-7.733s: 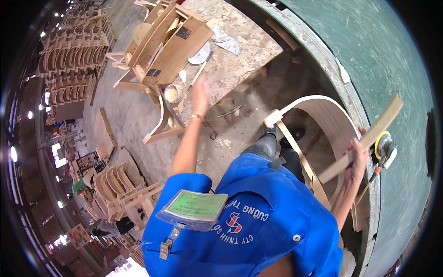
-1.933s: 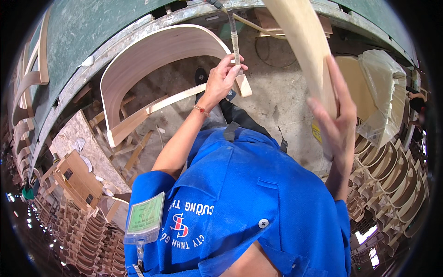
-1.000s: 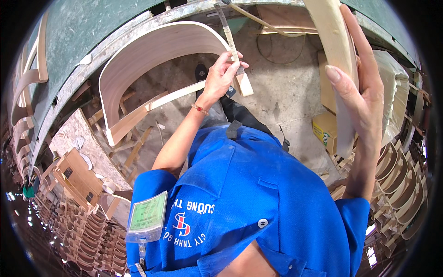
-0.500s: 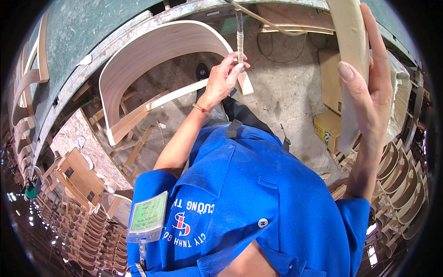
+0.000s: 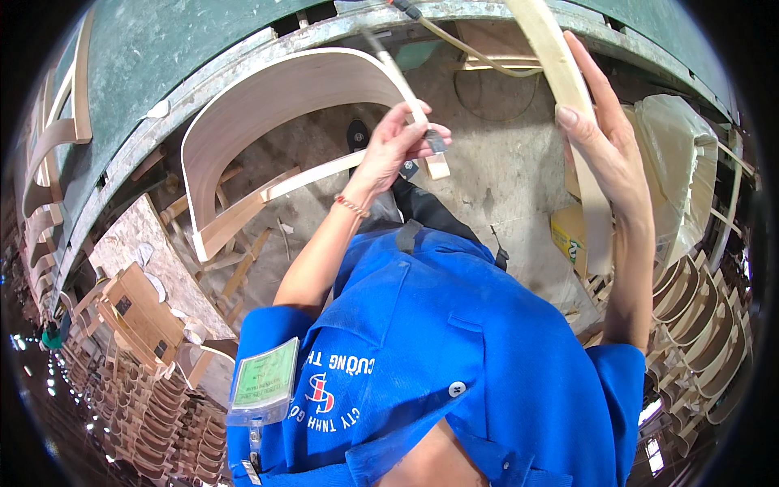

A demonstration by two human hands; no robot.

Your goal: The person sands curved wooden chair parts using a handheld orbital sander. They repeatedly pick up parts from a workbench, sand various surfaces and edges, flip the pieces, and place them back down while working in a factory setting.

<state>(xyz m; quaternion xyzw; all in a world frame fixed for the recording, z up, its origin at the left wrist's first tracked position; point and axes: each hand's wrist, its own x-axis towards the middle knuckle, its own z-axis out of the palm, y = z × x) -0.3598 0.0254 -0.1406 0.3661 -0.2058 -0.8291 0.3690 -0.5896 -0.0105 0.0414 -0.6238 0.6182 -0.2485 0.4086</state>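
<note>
My left hand (image 5: 393, 150) is closed around a thin, pale, stick-like tool (image 5: 395, 71) with a dark band near its lower end. The tool leans with its far end to the left; that end is blurred, so its kind is unclear. My right hand (image 5: 604, 150) grips a long, curved, pale wooden piece (image 5: 560, 69) upright, thumb on the near face and fingers behind. Left of my left hand, a wide U-shaped bentwood panel (image 5: 243, 105) rests by the bench edge, its lower rail passing behind my left wrist.
The green-topped workbench (image 5: 203, 40) curves across the far side. Yellow cardboard box (image 5: 568, 235) and plastic-wrapped bundle (image 5: 673, 170) are at right. Stacked curved wooden parts (image 5: 702, 325) fill the right; more stacks (image 5: 154, 414) are at lower left. A hose (image 5: 479, 57) hangs by the bench.
The stick-like tool has swung from nearly upright to leaning left, with my left hand turned. My right hand has brought the curved wooden piece to the left and tilted it.
</note>
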